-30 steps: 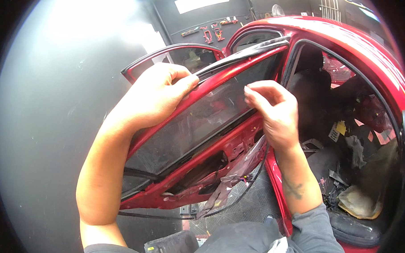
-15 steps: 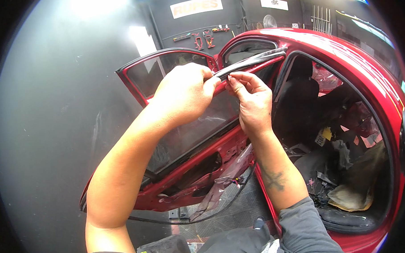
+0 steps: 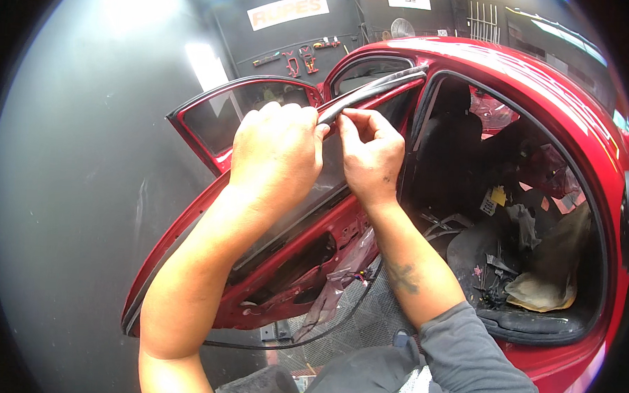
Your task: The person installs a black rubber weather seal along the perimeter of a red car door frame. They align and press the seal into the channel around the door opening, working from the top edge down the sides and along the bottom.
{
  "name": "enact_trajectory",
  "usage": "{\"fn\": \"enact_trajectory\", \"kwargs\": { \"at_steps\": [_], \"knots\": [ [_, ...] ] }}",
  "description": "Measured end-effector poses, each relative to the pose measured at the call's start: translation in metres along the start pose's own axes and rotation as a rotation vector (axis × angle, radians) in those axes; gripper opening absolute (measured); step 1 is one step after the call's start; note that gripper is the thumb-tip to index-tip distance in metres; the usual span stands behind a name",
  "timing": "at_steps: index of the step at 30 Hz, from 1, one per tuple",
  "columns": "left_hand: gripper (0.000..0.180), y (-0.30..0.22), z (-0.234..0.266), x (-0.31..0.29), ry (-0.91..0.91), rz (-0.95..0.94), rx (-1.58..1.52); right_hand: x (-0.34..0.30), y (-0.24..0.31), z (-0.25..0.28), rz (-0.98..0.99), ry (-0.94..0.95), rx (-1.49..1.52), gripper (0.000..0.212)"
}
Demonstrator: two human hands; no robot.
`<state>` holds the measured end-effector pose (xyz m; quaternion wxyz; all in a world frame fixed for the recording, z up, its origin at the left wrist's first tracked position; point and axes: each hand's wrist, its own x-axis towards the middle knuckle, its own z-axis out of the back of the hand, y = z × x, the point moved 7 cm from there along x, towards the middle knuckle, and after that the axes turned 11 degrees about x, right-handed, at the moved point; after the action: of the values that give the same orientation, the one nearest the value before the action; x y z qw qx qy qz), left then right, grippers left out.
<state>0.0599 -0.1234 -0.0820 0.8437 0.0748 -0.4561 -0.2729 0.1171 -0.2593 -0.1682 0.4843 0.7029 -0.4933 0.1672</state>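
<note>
A red car door stands swung open, its inner panel stripped of trim. Along the top of its window frame runs a loose black rubber door seal. My left hand is closed around the seal at the frame's upper edge, thumb on the near side. Just right of it, my right hand pinches the seal's lower edge between thumb and fingertips. The part of the seal inside my left fist is hidden. From there the strip slopes up to the right, toward the frame's top corner.
The red car body fills the right, with a bare doorway onto a cluttered cabin. A second open door stands beyond. Clear plastic film hangs off the near door's panel. A dark wall rises at left.
My right hand has come closer to my left, its fingertips now pressed on the seal. My left fist has turned more upright. The whole view has shifted slightly.
</note>
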Motion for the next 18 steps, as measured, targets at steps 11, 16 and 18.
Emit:
{"fn": "enact_trajectory", "kwargs": {
  "at_steps": [11,16,18],
  "knots": [
    [0.022,0.001,-0.003,-0.002,-0.092,-0.059,0.079,-0.002,0.033,0.003,0.204,0.139,-0.303,0.019],
    [0.024,-0.001,-0.002,-0.001,-0.018,-0.013,0.019,0.001,0.035,-0.001,0.329,0.24,-0.412,0.018],
    [0.023,-0.002,-0.002,-0.002,-0.024,-0.024,0.018,0.003,0.037,-0.003,0.346,0.27,-0.441,0.018]
  ]
}}
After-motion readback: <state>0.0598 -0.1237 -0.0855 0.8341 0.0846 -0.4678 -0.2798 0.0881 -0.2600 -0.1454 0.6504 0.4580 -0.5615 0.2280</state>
